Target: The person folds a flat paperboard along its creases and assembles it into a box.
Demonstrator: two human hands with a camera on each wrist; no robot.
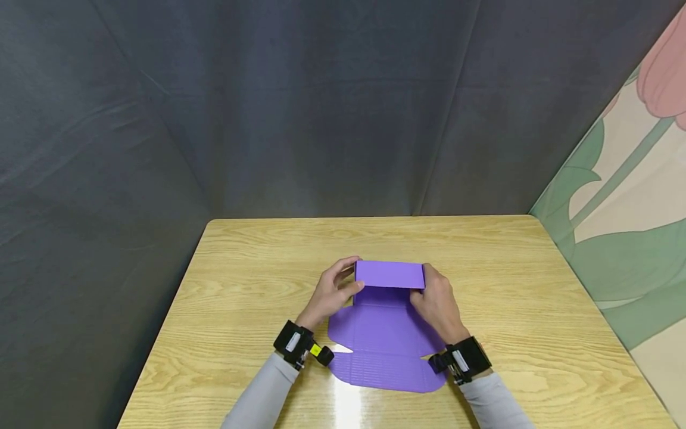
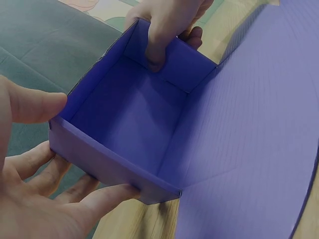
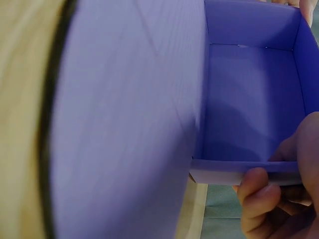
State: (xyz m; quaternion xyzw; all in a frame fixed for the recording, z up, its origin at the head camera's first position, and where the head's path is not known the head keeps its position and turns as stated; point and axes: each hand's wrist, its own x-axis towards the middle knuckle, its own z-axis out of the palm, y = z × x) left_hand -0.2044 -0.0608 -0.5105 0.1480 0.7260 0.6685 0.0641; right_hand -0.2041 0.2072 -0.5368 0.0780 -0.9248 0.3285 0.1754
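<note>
A purple cardboard mailer box (image 1: 389,274), its tray part folded up with walls standing, is tipped so that its opening faces me. The long lid flap (image 1: 393,333) spreads toward the table's near edge. My left hand (image 1: 333,289) holds the left end; in the left wrist view its thumb (image 2: 42,105) lies at the rim's corner and the fingers lie along the outside of the side wall. My right hand (image 1: 436,301) grips the opposite side wall, thumb inside and fingers outside, as the right wrist view shows with the curled fingers (image 3: 259,199). The tray's inside (image 2: 134,109) is bare.
The wooden table (image 1: 257,262) lies under the box and hands. A dark grey curtain (image 1: 321,119) hangs behind and to the left. A flowered cloth (image 1: 632,238) borders the table's right side. Each wrist carries a black camera mount (image 1: 293,342).
</note>
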